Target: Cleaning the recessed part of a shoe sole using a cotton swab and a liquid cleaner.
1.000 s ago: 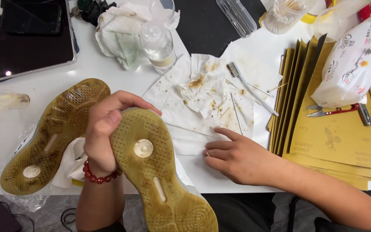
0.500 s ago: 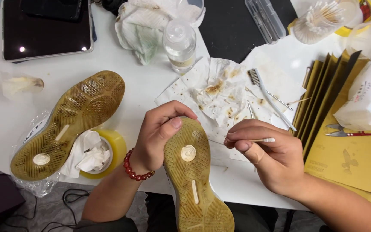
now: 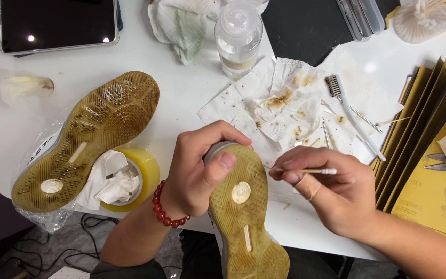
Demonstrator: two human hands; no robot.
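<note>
My left hand grips the shoe sole-up at the tabletop's near edge. My right hand pinches 1 cotton swab; I judge sole-cleaning underway, needing tip contact.

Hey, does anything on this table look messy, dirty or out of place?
Yes. The crumpled paper towels in the middle carry brown smears, and the yellowed soles of both shoes, the one on the table and the one in the left hand, are speckled with dirt.
</note>
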